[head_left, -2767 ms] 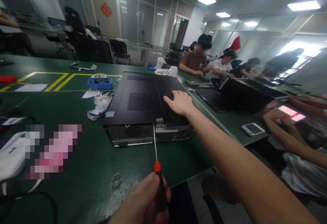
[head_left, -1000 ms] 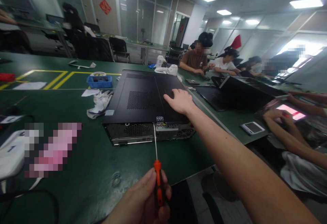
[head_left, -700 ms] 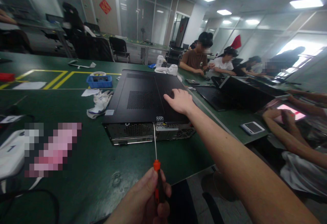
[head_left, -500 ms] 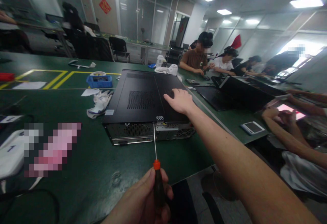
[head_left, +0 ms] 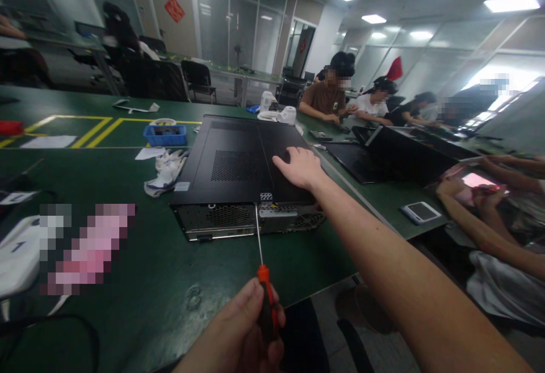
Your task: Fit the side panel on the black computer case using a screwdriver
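Observation:
A black computer case point(head_left: 238, 157) lies on its side on the green table, its rear panel facing me. My left hand point(head_left: 247, 322) is wrapped around the orange and black handle of a screwdriver point(head_left: 264, 273). The silver shaft points away from me, its tip meeting the upper edge of the rear panel near a small checkered label point(head_left: 266, 197). Whether the tip sits in a screw is too small to make out. On the right part of the top panel, my right hand point(head_left: 301, 167) rests flat, fingers spread, with nothing in it.
Left of the case are white gloves point(head_left: 166, 173) and a blue parts bin point(head_left: 165, 134). To the right lie a phone-like device point(head_left: 421, 212) and another open black case point(head_left: 417, 154). A person there holds a lit screen point(head_left: 481, 181). More people sit farther back.
The screwdriver handle has turned in my left hand, showing an orange stripe, and leans slightly more to the right. The tip, case and right hand stay in place.

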`<state>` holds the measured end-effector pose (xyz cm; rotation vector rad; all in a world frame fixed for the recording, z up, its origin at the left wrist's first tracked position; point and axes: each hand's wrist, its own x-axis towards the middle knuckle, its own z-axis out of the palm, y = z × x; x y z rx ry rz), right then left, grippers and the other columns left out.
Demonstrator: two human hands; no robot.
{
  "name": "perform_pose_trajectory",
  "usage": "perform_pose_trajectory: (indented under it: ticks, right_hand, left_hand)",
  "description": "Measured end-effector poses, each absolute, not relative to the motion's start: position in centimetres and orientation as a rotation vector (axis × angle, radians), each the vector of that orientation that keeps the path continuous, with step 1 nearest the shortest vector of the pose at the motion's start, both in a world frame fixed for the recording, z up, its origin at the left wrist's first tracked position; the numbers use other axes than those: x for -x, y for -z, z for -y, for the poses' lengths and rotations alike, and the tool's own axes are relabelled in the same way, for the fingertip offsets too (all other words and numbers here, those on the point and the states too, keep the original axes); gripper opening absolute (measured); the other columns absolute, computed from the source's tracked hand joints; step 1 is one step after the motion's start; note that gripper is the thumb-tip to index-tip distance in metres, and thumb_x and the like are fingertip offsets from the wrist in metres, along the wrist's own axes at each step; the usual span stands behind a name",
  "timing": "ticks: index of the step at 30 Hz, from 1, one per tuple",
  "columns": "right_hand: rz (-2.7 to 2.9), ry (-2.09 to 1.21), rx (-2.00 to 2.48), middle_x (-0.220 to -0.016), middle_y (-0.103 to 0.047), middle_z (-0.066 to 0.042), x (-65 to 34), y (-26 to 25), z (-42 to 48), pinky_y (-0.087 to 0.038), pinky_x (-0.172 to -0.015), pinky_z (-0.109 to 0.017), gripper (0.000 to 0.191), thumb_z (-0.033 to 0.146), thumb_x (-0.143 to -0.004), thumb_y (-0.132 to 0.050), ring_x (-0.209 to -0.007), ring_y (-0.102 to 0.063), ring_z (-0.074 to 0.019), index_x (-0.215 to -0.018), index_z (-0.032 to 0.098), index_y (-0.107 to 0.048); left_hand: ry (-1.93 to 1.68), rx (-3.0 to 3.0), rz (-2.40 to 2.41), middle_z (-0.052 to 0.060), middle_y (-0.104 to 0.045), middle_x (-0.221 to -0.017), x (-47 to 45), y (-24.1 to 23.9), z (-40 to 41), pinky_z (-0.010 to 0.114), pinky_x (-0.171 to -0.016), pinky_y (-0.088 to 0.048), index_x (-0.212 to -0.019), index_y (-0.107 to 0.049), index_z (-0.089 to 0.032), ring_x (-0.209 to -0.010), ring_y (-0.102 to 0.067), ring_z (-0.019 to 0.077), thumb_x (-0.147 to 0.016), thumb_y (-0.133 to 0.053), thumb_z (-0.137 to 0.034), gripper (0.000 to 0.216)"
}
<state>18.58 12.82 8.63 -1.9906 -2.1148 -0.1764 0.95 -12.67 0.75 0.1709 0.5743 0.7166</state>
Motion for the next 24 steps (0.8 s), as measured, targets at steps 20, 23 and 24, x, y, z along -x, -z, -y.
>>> perform_pose_trajectory:
  ticks: [20, 23, 24]
  right_hand:
    - [2.121, 0.169, 1.994, -0.14, -0.059, -0.02, -18.5, -8.7, -12.7, -0.04, -0.106, -0.056, 0.075, 0.071, -0.093, -0.034, -0.129, -0.052, -0.0406, -0.136, 0.015, -0.059]
    - [2.117, 0.175, 2.0, -0.14, -0.059, -0.02, -18.5, -8.8, -12.7, -0.04, -0.106, -0.056, 0.074, 0.07, -0.093, -0.034, -0.13, -0.052, -0.0406, -0.136, 0.015, -0.059]
    - [2.117, 0.174, 2.002, -0.14, -0.059, -0.02, -18.5, -8.8, -12.7, -0.04, -0.106, -0.056, 0.074, 0.07, -0.093, -0.035, -0.13, -0.051, -0.0406, -0.137, 0.015, -0.059]
  left_hand:
    - [-0.666, -0.225, -0.57, 0.002, -0.068, -0.082, -0.5, -0.7, 12.3, 0.017, -0.049, -0.03, -0.105, -0.059, -0.023, -0.05, -0.058, 0.0058, -0.095, -0.056, -0.054, 0.032]
    - [-0.661, -0.246, -0.525, 0.0, -0.067, -0.079, -0.7, -0.3, 12.2, 0.017, -0.047, -0.03, -0.105, -0.061, -0.023, -0.046, -0.055, 0.005, -0.09, -0.063, -0.055, 0.035]
    - [-0.651, -0.25, -0.507, 0.0, -0.067, -0.078, -0.7, -0.2, 12.2, 0.018, -0.046, -0.03, -0.103, -0.061, -0.022, -0.045, -0.055, 0.0056, -0.087, -0.067, -0.055, 0.037]
